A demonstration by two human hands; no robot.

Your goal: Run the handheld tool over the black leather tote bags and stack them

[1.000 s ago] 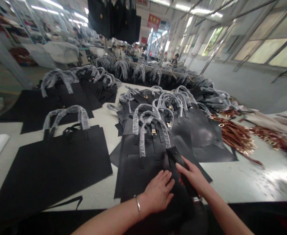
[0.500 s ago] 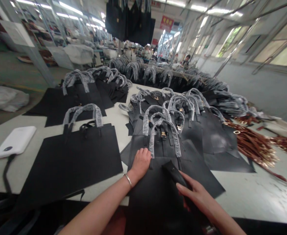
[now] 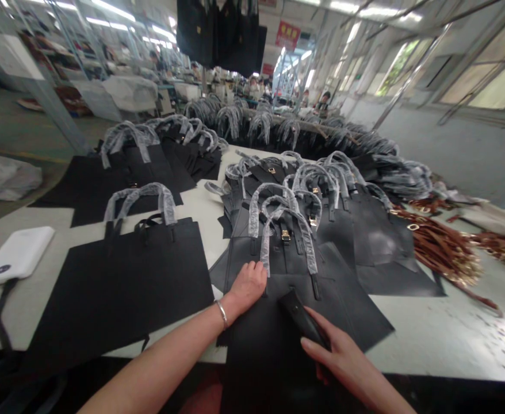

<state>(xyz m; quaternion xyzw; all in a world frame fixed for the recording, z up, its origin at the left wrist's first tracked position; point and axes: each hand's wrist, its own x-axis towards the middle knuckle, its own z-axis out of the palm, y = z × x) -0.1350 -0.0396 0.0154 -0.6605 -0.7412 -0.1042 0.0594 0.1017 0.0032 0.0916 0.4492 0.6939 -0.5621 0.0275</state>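
Left to right. At the left edge of the tabletop (image 3: pixel 433 339), a white power bank (image 3: pixel 15 256) with a dark cable running off the front edge; a white plastic sack (image 3: pixel 6 178) lies on the floor beyond. Next, a flat black leather tote (image 3: pixel 123 293) with plastic-wrapped handles, lying near the front edge, then more totes in rows behind it.

Centre, near the front edge: the black tote (image 3: pixel 287 328) being handled, lying flat and overhanging the edge, with wrapped handles (image 3: pixel 289 236) and a gold buckle (image 3: pixel 286 235) on its strap. Left hand (image 3: pixel 248 286), bare except for a silver bangle (image 3: pixel 222 313), lies flat on the tote just below the handles, fingers slightly spread. Compared with the 1.0 s view, it sits further up the tote, nearer the handles.

Right hand (image 3: pixel 343 368), fingers close together, sits at a narrow black leather flap (image 3: pixel 299 316) on the tote; whether it pinches the flap cannot be told, thumb hidden.

Right side of the tabletop: a heap of tan straps with gold hardware (image 3: pixel 444 250). Overhead, black bags (image 3: pixel 218 34) hang from a rack. Red banner (image 3: pixel 287 34) far back, characters too small to read. No brand legible.
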